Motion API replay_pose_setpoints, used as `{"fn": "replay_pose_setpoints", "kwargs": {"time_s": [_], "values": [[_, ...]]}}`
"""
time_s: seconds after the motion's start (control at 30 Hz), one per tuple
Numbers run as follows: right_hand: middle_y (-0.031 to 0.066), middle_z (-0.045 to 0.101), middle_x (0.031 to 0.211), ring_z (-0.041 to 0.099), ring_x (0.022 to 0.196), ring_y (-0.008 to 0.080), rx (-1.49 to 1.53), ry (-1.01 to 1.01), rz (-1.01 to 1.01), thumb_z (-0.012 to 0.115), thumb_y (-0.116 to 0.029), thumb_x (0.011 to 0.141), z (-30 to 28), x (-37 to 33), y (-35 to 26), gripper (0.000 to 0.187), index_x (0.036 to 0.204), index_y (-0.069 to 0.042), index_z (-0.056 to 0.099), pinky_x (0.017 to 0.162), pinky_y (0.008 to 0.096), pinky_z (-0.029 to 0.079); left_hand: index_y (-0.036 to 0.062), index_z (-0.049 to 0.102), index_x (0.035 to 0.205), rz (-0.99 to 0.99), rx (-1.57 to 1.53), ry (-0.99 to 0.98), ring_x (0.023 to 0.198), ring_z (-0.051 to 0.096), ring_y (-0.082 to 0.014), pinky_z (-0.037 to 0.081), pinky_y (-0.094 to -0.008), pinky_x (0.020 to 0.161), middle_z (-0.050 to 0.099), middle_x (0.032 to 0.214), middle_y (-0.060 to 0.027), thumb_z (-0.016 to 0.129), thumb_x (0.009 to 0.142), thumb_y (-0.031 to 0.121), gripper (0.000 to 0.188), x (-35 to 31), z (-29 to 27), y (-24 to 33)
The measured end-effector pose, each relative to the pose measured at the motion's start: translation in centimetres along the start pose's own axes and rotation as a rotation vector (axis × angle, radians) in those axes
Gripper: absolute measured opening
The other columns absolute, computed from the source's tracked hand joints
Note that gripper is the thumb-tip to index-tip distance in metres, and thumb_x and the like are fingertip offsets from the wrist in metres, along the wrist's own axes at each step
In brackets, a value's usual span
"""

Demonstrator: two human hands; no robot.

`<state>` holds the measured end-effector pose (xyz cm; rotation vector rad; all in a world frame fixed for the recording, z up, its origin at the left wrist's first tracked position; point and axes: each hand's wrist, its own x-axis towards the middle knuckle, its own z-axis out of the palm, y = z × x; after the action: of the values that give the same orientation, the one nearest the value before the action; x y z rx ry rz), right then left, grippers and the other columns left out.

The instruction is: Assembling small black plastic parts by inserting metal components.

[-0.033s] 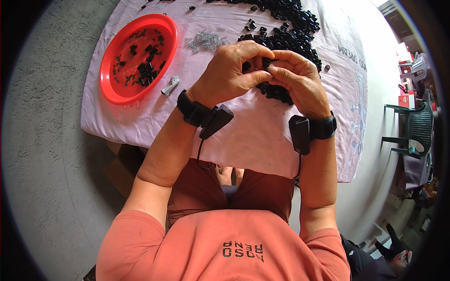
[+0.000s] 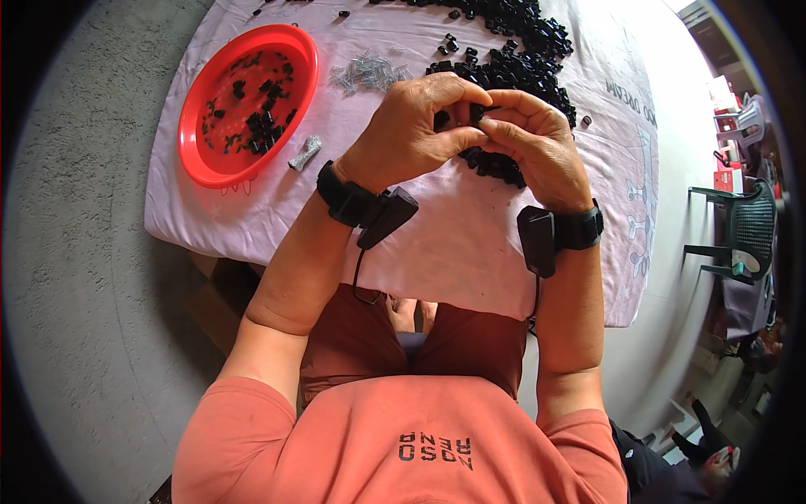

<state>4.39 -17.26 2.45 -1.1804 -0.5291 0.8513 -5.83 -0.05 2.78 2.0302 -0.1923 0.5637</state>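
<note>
The small black piece (image 2: 477, 114), its outline largely hidden, sits between the thumbs and index fingers of the left hand (image 2: 416, 126) and right hand (image 2: 544, 149), both pinching it above the cloth-covered worktop (image 2: 453, 244), forearms reaching forward, fingers bent inward.

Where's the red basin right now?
Head view, upper left: the red basin sits on the pink cloth, left of the clear pieces and the left hand.
</note>
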Motion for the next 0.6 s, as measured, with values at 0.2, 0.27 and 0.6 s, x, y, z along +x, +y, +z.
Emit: {"fn": "replay_pose_setpoints", "kwargs": {"time_s": [0.2,0.27,0.6], "values": [[0.0115,0.072,0.099,0.07,0.085,0.0138,-0.083,-0.001,-0.021,0.069,-0.001,0.088,0.26,-0.04,-0.21,0.031,0.118,0.004,0.062,0.074,0.023,0.057,0.0046,0.068,0.108,0.033,-0.012,-0.044,0.069,0.053,-0.0082,0.045,-0.0232,0.061,0.057,0.079,-0.0011,0.079,0.077,0.001,0.033,0.0,-0.13,-0.59],[0.0117,0.072,0.098,0.07,0.085,0.0138,-0.097,0.001,-0.025,0.069,-0.001,0.088,0.34,-0.05,-0.29,0.031,0.118,0.004,0.063,0.074,0.0231,0.057,0.0045,0.068,0.107,0.034,-0.014,-0.048,0.069,0.054,-0.0085,0.045,-0.0235,0.061,0.057,0.079,-0.0015,0.079,0.077,0.001,0.032,-0.02,-0.15,-0.63],[0.0134,0.072,0.098,0.07,0.085,0.0147,-0.115,0.04,-0.009,0.067,-0.001,0.088,0.66,-0.2,-0.55,0.031,0.118,0.005,0.062,0.075,0.0244,0.058,0.0041,0.068,0.105,0.048,0.032,-0.053,0.067,0.053,-0.0108,0.045,-0.0249,0.061,0.057,0.077,-0.0029,0.077,0.077,0.002,0.03,-0.02,-0.46,-0.17]]}}
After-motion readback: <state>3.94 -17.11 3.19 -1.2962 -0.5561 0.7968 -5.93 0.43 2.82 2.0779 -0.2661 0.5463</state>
